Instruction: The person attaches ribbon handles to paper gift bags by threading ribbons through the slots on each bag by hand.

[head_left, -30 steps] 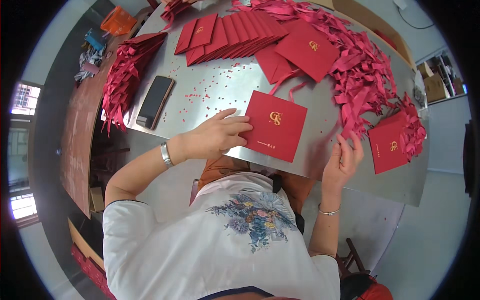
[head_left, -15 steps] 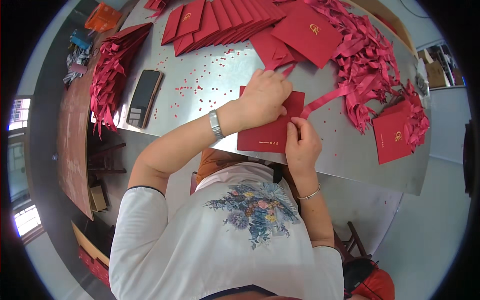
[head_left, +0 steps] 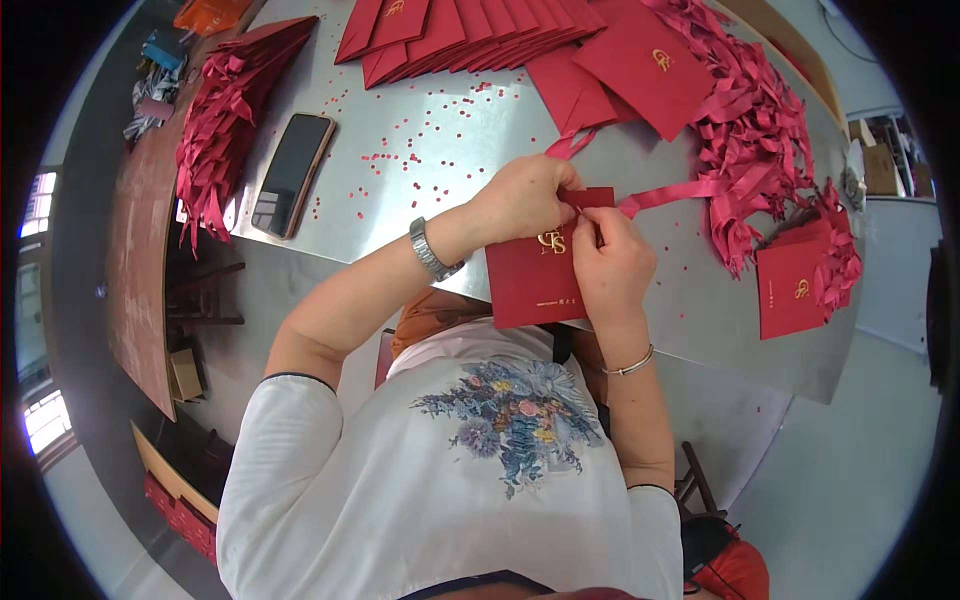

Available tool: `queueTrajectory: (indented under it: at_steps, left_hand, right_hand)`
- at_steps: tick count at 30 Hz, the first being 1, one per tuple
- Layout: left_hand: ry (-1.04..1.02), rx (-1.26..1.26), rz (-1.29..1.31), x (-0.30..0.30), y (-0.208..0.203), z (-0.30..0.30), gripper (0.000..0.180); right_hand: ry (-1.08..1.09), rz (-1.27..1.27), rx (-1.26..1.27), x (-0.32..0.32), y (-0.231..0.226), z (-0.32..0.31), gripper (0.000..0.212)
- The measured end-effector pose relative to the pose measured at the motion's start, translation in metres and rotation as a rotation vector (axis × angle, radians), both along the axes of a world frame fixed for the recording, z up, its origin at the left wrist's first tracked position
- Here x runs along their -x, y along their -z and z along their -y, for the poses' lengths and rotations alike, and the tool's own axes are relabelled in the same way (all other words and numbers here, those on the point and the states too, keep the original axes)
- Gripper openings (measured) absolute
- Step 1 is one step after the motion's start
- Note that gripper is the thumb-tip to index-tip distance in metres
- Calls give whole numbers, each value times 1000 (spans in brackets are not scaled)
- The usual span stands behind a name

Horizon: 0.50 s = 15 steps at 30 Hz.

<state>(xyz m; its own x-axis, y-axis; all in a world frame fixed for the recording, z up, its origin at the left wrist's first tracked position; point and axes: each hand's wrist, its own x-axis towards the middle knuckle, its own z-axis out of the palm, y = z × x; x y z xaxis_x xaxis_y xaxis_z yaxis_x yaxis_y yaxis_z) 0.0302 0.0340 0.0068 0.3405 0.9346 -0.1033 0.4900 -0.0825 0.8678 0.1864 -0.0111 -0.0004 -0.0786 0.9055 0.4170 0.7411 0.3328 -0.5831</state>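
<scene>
In front of me, a flat red paper bag (head_left: 535,285) with a gold emblem lies at the table's near edge. My left hand (head_left: 530,200) is closed in a pinch at its upper edge, where a red ribbon (head_left: 568,147) shows just beyond the fingers. Close beside it, my right hand (head_left: 615,255) also pinches at that edge, its thumb and fingertips almost meeting the left's. From there another stretch of ribbon (head_left: 680,191) runs right to a heap of ribbons (head_left: 745,150). The fingers partly hide what they grip.
A row of overlapping red bags (head_left: 480,35) lies at the far side, with more bags (head_left: 645,70) right of it. A phone (head_left: 293,175) and a ribboned stack (head_left: 230,120) are at left. Red dots of paper (head_left: 415,160) dot the metal table; bags (head_left: 795,280) lie far right.
My left hand has drawn back from across the bag, uncovering its gold emblem. My right hand has moved up to the upper edge, so both sets of fingertips now meet there.
</scene>
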Motion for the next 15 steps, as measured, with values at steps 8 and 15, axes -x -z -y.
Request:
queueTrajectory:
  at_steps: [8, 15]
  left_hand:
    - [-76, -28, -52, 5, 4, 10, 24]
    - [-118, -43, -73, 6, 8, 9, 25]
  right_hand:
    - [101, -146, 325, 6, -10, -12, 9]
    - [139, -130, 362, 12, -15, -12, 11]
